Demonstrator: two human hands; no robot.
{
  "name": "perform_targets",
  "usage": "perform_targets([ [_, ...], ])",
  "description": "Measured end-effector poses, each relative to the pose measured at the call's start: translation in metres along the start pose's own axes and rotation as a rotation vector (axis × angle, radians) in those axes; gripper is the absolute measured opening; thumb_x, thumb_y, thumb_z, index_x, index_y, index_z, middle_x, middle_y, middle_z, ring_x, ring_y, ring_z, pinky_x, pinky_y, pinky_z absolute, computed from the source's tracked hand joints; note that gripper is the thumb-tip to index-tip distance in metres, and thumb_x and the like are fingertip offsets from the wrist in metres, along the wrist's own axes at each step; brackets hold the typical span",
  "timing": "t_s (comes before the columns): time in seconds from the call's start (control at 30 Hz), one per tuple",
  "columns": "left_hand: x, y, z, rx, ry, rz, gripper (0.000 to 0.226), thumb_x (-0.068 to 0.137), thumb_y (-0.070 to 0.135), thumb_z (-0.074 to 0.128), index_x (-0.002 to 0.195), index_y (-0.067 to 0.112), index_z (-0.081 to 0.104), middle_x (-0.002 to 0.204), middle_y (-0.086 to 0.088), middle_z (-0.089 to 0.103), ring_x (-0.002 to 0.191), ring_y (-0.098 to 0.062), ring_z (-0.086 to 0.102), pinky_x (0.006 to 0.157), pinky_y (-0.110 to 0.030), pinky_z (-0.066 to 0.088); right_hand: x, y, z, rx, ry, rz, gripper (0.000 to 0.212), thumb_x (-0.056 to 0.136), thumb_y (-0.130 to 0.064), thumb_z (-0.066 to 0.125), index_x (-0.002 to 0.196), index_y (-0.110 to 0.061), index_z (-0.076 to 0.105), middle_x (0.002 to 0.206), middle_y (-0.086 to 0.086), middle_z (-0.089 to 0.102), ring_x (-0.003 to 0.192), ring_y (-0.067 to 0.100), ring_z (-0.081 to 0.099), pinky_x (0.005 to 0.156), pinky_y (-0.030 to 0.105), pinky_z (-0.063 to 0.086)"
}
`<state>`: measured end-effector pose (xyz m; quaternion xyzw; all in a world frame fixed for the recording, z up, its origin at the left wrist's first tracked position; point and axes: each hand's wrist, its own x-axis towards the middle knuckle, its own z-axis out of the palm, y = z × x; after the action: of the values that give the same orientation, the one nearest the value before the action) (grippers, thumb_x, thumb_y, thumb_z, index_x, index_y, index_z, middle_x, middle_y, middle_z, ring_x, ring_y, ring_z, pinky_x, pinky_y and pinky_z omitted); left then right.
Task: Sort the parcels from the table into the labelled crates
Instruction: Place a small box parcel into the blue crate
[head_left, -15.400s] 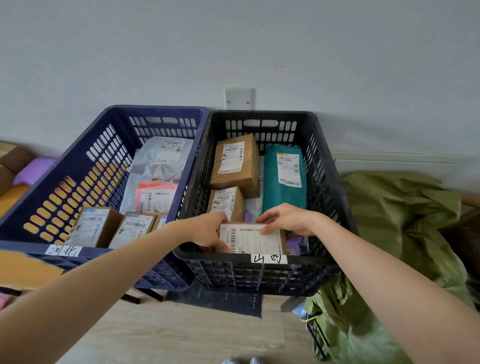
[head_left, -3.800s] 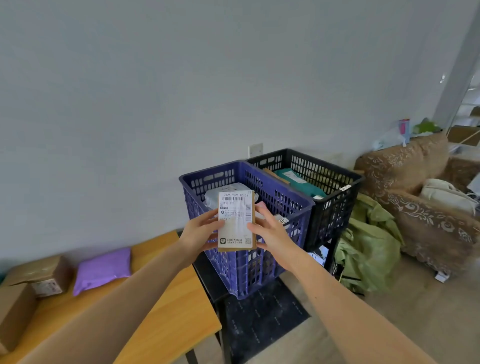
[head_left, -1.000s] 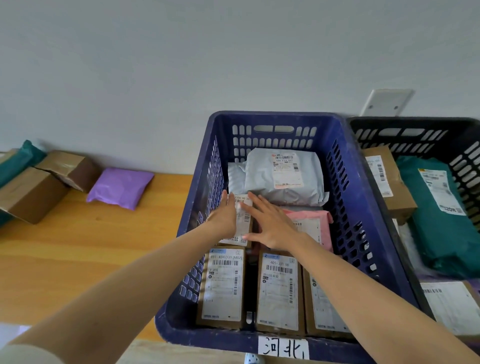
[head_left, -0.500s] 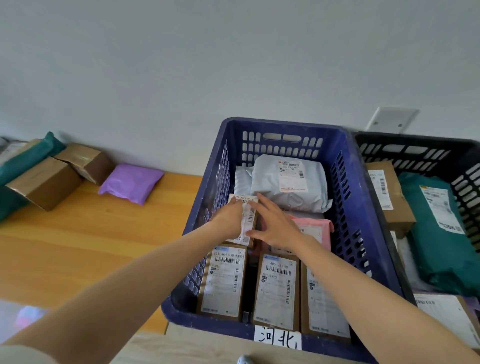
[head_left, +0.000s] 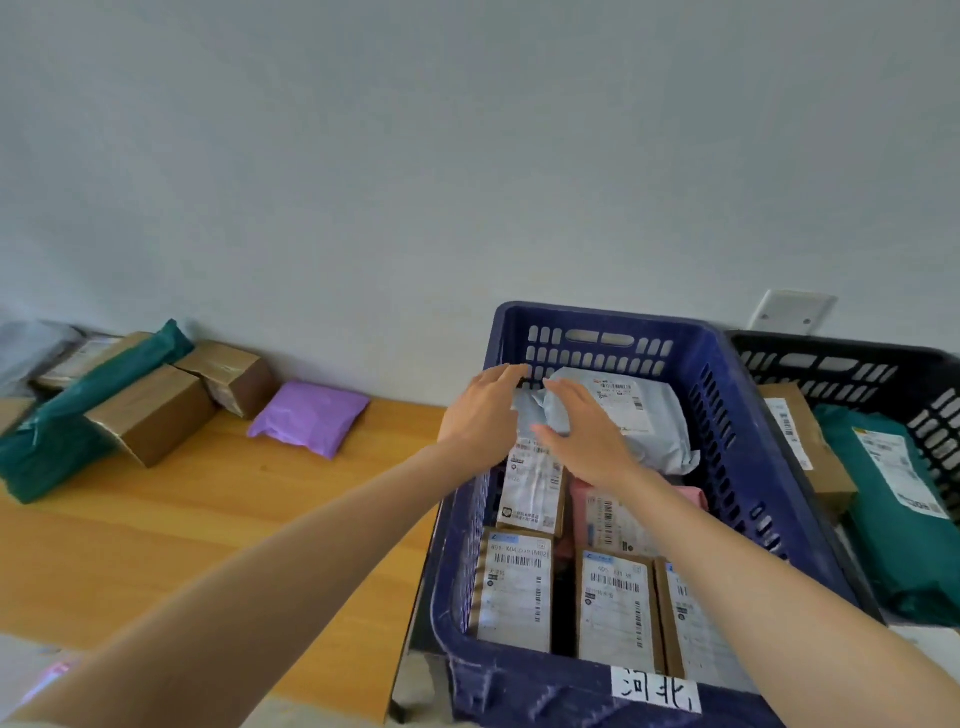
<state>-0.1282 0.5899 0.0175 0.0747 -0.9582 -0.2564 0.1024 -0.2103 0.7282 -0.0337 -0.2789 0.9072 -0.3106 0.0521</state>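
Observation:
The blue crate (head_left: 727, 395) carries a white handwritten label (head_left: 652, 688) on its front rim. Inside lie several brown parcels with white shipping labels, a pink bag (head_left: 597, 506) and a grey bag (head_left: 628, 421) at the back. A small brown labelled parcel (head_left: 532, 491) lies flat by the crate's left wall. My left hand (head_left: 483, 410) and my right hand (head_left: 582, 434) hover just above and behind this parcel, fingers spread, holding nothing. Their fingertips reach toward the grey bag.
The black crate (head_left: 831, 351) stands right of the blue one, holding a brown box (head_left: 800, 441) and a green bag (head_left: 904, 519). On the wooden table (head_left: 156, 545) at left lie a purple bag (head_left: 311, 415), two brown boxes (head_left: 150, 410), a green bag (head_left: 57, 431) and more parcels behind.
Both hands have let go of the small brown parcel and lifted toward the back of the blue crate. The parcel now lies flat by the left wall.

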Motion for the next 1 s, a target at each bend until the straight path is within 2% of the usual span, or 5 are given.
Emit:
perform_targets([
  [0.13, -0.01, -0.026, -0.037, -0.003, 0.045, 0.042, 0.059, 0.095, 0.004, 0.05, 0.148, 0.02, 0.03, 0.152, -0.002, 0.036, 0.14, -0.023, 0.031, 0.111, -0.035, 0.031, 0.005, -0.047, 0.007, 0.047, 0.113, -0.037, 0.055, 0.097, -0.034, 0.051, 0.148, -0.024, 0.031, 0.156, -0.005, 0.027, 0.143, 0.013, 0.026, 0.112, 0.036, 0.028],
  [0.33, -0.034, -0.089, -0.09, -0.028, 0.091, 0.022, 0.056, 0.097, 0.01, 0.05, 0.148, 0.022, 0.03, 0.152, 0.0, 0.036, 0.138, -0.022, 0.033, 0.107, -0.034, 0.036, 0.01, -0.132, 0.04, 0.013, 0.237, -0.115, 0.045, 0.099, -0.027, 0.05, 0.142, -0.018, 0.041, 0.147, -0.004, 0.04, 0.132, 0.013, 0.041, 0.101, 0.027, 0.036],
  [0.5, -0.062, -0.156, -0.134, -0.013, 0.103, -0.043, 0.057, 0.096, 0.008, 0.049, 0.148, 0.024, 0.03, 0.152, 0.001, 0.034, 0.132, -0.023, 0.042, 0.086, -0.036, 0.048, 0.018, -0.199, 0.089, 0.008, 0.203, -0.137, 0.043, 0.1, -0.026, 0.049, 0.142, -0.017, 0.042, 0.146, -0.003, 0.04, 0.13, 0.013, 0.043, 0.099, 0.025, 0.037],
  [0.77, -0.112, -0.273, -0.19, -0.032, 0.143, -0.216, 0.065, 0.09, 0.001, 0.05, 0.148, 0.023, 0.032, 0.151, -0.001, 0.037, 0.136, -0.021, 0.038, 0.1, -0.03, 0.04, 0.032, -0.281, 0.181, 0.046, 0.064, -0.108, 0.044, 0.096, -0.02, 0.052, 0.139, -0.013, 0.045, 0.144, 0.004, 0.044, 0.128, 0.02, 0.046, 0.104, 0.033, 0.039],
  [1.0, -0.142, -0.368, -0.216, -0.036, 0.192, -0.363, 0.061, 0.09, 0.006, 0.057, 0.145, 0.022, 0.036, 0.146, -0.005, 0.044, 0.13, -0.023, 0.046, 0.097, -0.032, 0.043, 0.054, -0.326, 0.257, 0.102, -0.037, -0.066, 0.044, 0.094, -0.014, 0.058, 0.135, -0.002, 0.049, 0.136, 0.017, 0.052, 0.125, 0.028, 0.051, 0.103, 0.034, 0.037],
])
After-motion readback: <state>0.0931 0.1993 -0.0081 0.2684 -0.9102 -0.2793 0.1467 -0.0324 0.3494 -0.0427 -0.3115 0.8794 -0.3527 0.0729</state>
